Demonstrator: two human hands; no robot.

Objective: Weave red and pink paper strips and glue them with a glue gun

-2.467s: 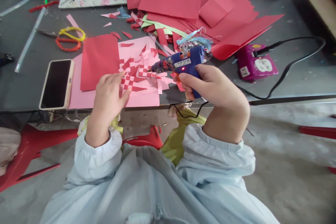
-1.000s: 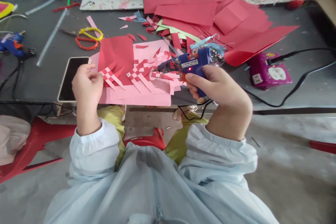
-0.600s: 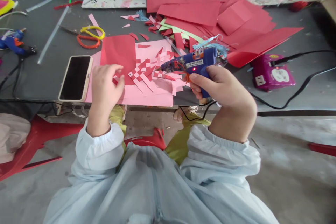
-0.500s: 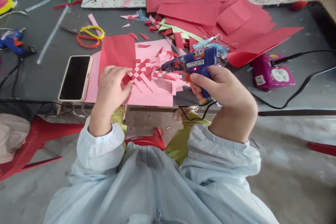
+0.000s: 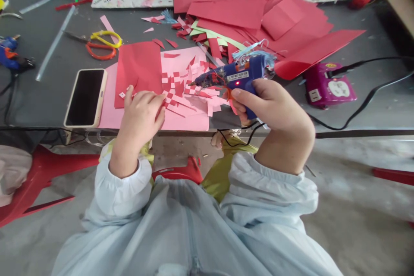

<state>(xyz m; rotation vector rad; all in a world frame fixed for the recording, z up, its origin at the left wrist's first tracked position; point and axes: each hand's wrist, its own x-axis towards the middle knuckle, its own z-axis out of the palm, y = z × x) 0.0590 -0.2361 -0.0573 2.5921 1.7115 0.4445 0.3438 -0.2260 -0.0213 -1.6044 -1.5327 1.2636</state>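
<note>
My right hand is closed round the handle of a blue glue gun with a lit red light. Its nozzle points left, over the loose woven paper pieces. My left hand is low over the red sheet, its thumb and forefinger closed at the end of a red-and-pink woven paper piece with strips trailing right. By its outer fingertip shows a small white diamond with a dark dot; whether this joins the woven piece is hidden by the hand. More woven pieces lie under the nozzle.
A pink sheet lies beneath, beside a phone. Scissors, a glue stick and another blue glue gun are to the left. Red paper is piled behind; a purple power box with cords stands right.
My left hand has turned and lowered slightly, its outer fingers now reaching over the red sheet. The dotted white diamond shows further left. The glue gun stays nearly in place while the view shifts slightly.
</note>
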